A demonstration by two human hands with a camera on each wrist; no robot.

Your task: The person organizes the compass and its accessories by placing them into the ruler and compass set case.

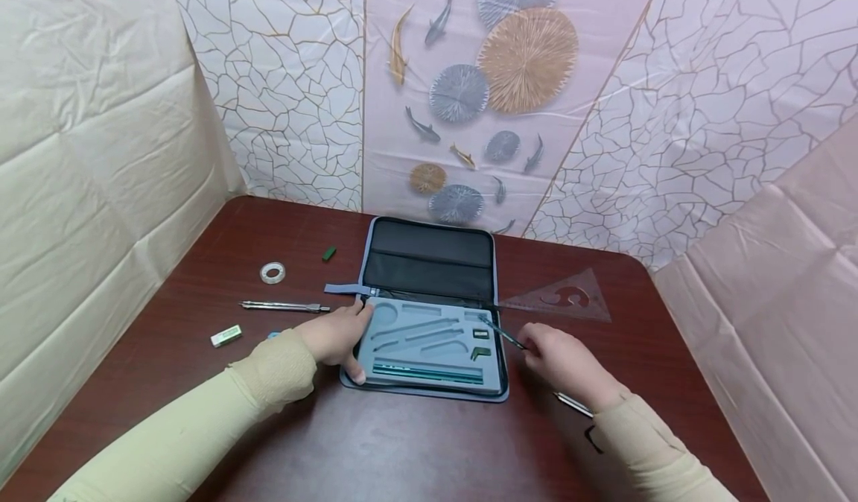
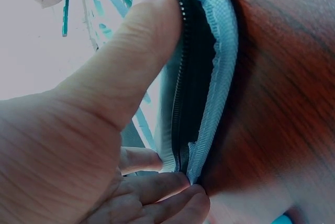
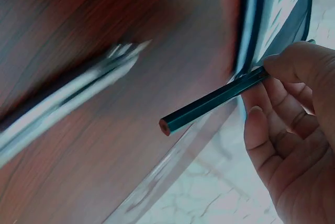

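A light-blue zip case (image 1: 424,396) lies unfolded, its dark pocketed lid (image 1: 432,256) at the back and a pale-blue moulded tray (image 1: 402,353) at the front. My left hand (image 1: 335,336) grips the case's left edge, thumb on the front-left corner, fingers at the zipped rim (image 2: 180,77). Between thumb and fingers my right hand (image 1: 559,360) pinches a dark green pencil (image 3: 214,100), one end reaching over the tray's right side. Green pencils (image 1: 429,373) fill the front slot. A small sharpener (image 1: 480,334) and a green angular piece (image 1: 480,353) sit in the tray; several other recesses hold nothing.
Left on the table are a tape roll (image 1: 272,272), a silver compass-like tool (image 1: 284,307), an eraser (image 1: 226,336) and a small green block (image 1: 329,253). A clear set square (image 1: 570,297) lies right. A metallic tool (image 1: 573,404) and a black bent piece (image 1: 593,439) are near my right forearm.
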